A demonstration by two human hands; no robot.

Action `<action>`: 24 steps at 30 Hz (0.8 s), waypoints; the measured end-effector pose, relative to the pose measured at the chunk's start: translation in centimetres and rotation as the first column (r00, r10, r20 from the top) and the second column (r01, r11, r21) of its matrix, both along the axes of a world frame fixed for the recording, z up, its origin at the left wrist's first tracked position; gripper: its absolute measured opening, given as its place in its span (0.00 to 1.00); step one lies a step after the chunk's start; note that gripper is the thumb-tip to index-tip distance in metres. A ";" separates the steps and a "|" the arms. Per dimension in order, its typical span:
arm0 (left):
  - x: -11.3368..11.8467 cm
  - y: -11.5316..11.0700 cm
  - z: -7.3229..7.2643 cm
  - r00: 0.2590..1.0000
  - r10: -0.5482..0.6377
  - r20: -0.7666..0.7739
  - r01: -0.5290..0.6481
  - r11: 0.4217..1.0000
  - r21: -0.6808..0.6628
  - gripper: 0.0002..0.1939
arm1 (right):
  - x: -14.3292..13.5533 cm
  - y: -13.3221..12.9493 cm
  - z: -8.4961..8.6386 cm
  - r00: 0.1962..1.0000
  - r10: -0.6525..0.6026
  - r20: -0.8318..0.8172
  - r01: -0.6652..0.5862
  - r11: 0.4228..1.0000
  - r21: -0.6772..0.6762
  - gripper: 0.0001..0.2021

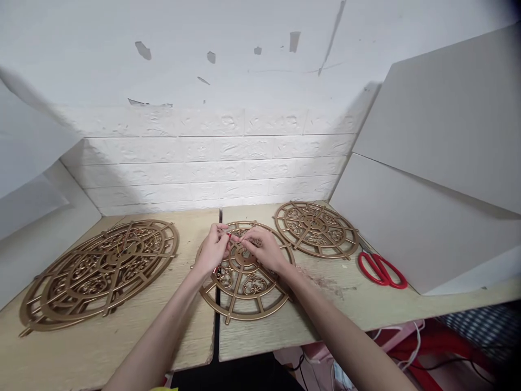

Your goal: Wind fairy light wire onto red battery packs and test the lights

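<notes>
A round, gold-coloured openwork frame (260,316) with spokes and scrollwork lies flat in front of me, across the gap between two boards. Over its far middle part, my left hand (214,250) is closed around a slim red object, whose red ends (229,237) show at the fingertips and below the palm; its kind cannot be made out. Close beside it, my right hand (264,247) pinches something very small, perhaps a thin wire, too fine to name. The fingertips of both hands nearly meet above the frame's centre.
Several similar gold frames lie stacked (108,314) at the left, with thin wires on top. Another gold frame (317,252) rests at the back right. Red-handled scissors (380,270) lie by the white right-hand panel (439,217). A white brick-pattern wall (244,152) closes off the back.
</notes>
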State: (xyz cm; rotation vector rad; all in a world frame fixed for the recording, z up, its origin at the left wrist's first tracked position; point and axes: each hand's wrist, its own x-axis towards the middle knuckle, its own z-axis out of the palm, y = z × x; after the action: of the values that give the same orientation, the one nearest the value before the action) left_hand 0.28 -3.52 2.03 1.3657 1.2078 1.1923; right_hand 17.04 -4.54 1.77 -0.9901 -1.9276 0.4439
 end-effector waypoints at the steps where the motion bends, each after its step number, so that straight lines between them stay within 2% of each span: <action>1: 0.0 0.0 0.0 1.000 -0.027 0.008 0.027 1.000 -0.015 0.13 | -0.1 0.0 0.0 0.999 0.006 -0.038 -0.006 1.000 -0.020 0.07; 3: -0.1 0.1 0.1 0.997 -0.071 0.017 0.071 0.997 -0.024 0.15 | -0.1 0.1 0.0 0.995 0.013 -0.102 -0.019 0.998 -0.059 0.07; 7: -0.2 0.3 0.1 0.995 -0.076 0.058 0.075 0.997 0.021 0.18 | -0.2 0.3 -0.3 0.978 0.049 -0.203 -0.082 0.984 -0.156 0.08; 13: -0.1 0.5 -0.1 0.992 -0.124 0.031 0.123 0.992 0.035 0.19 | -0.6 0.7 -1.1 0.928 0.100 -0.358 -0.219 0.926 -0.308 0.10; 18: 0.2 0.0 0.2 0.992 -0.127 0.018 0.126 0.992 0.027 0.16 | -0.7 0.4 -0.7 0.915 0.076 -0.397 -0.227 0.909 -0.349 0.11; 24: 0.5 -0.5 0.8 0.989 -0.123 0.081 0.123 0.992 -0.003 0.14 | -0.8 0.1 -0.4 0.887 0.066 -0.457 -0.287 0.855 -0.432 0.15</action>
State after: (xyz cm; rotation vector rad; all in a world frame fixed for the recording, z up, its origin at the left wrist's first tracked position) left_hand 0.80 -4.00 2.78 1.3534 1.0557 1.1429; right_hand 16.20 -4.42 1.35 -0.9202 -1.5298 1.2101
